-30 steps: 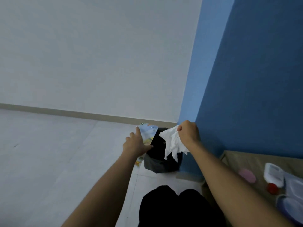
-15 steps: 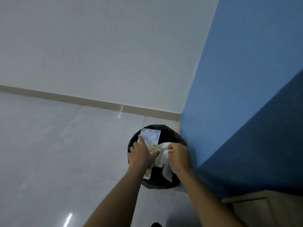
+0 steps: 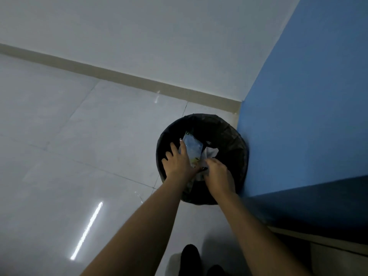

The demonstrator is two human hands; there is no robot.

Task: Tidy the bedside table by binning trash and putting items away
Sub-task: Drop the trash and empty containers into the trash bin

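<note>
While both your arms are reaching down over the black-lined bin point(image 3: 235, 140), you are working right at its mouth, which is sitting on the pale tiled floor point(image 3: 79, 136) hard against the blue wall point(image 3: 298, 116). Your left hand point(image 3: 179, 162) is lying spread, fingers splayed, over a printed packet point(image 3: 192, 149), pressing on it rather than clenching it; the packet is standing tilted inside the liner with its top corner poking up. Your right hand point(image 3: 218, 173) is curling just beside it, and I cannot tell whether it is gripping anything, since its fingers are turned away. A crumpled white tissue point(image 3: 211, 152) is lying in the bin near those fingertips, apparently touching the packet. To finish this well, you are probably wanting to push the packet flat below the rim (it looks light and springy, so it may pop back up), then open both hands fully before lifting them, so nothing is clinging to your palms. Keeping your wrists clear of the liner's edge should also be stopping it from being dragged inward. The bedside table is not showing clearly from this angle.
</note>
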